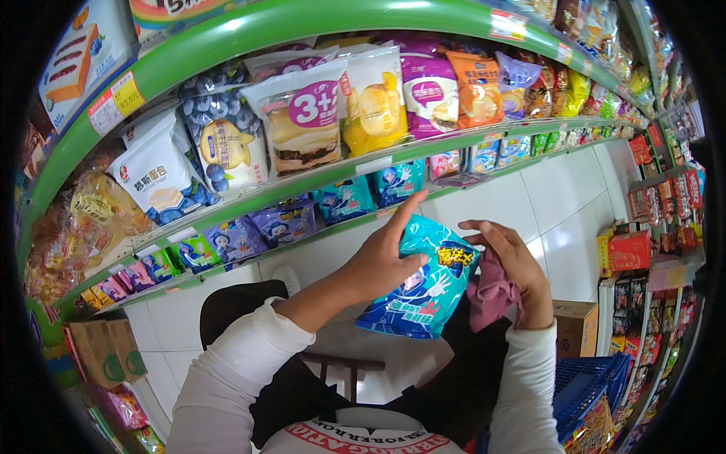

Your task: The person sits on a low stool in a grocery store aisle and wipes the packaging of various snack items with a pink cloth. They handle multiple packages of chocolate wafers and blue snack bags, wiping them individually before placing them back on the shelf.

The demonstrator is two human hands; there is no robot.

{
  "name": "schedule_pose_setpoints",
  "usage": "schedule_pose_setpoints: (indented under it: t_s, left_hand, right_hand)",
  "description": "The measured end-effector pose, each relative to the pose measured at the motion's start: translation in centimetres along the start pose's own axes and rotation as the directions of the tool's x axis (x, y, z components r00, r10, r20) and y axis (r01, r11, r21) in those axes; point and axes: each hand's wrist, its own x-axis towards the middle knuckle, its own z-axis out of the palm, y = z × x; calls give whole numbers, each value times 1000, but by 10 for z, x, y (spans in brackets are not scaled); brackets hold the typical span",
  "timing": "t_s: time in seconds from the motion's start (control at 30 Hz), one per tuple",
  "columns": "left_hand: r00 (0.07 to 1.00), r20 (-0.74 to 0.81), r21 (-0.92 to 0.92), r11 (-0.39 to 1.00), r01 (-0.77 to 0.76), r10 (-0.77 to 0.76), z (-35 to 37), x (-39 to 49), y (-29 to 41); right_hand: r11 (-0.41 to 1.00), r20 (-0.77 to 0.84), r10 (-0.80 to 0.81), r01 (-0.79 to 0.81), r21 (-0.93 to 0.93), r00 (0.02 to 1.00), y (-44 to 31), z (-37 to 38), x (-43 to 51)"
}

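Observation:
A teal snack bag [422,289] with a cartoon figure hangs in front of my lap. My left hand [385,255] grips its upper left edge, the thumb across the front and the index finger pointing up. My right hand [510,255] is at the bag's right side with a crumpled pink cloth [493,289] held under the fingers. Cloth and bag meet at the bag's upper right edge. Beyond the hands, similar teal bags [343,200] stand on the bottom shelf beside purple bags [283,220].
Above, a green-edged shelf [391,150] carries packaged breads [306,122]. Cardboard boxes [105,349] stand on the left, another carton [575,323] on the right. A blue basket [590,380] sits by my right arm. Stocked shelves [652,329] line the right side.

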Motion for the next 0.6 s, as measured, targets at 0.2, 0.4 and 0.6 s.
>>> schedule_pose_setpoints:
  t_s: [0.2, 0.4, 0.6]
  left_hand:
    - [1000, 1, -293, 956, -17, 18, 10, 6, 6]
    - [984, -161, -299, 954, 18, -69, 5, 1, -5]
    - [971, -224, -224, 974, 35, -86, 5, 5, -1]
  right_hand:
    - [944, -86, -147, 166, 284, 985, 21, -11, -29]
    - [933, -74, -270, 280, 226, 960, 20, -16, -22]
    - [901, -178, -344, 377, 213, 922, 21, -18, -13]
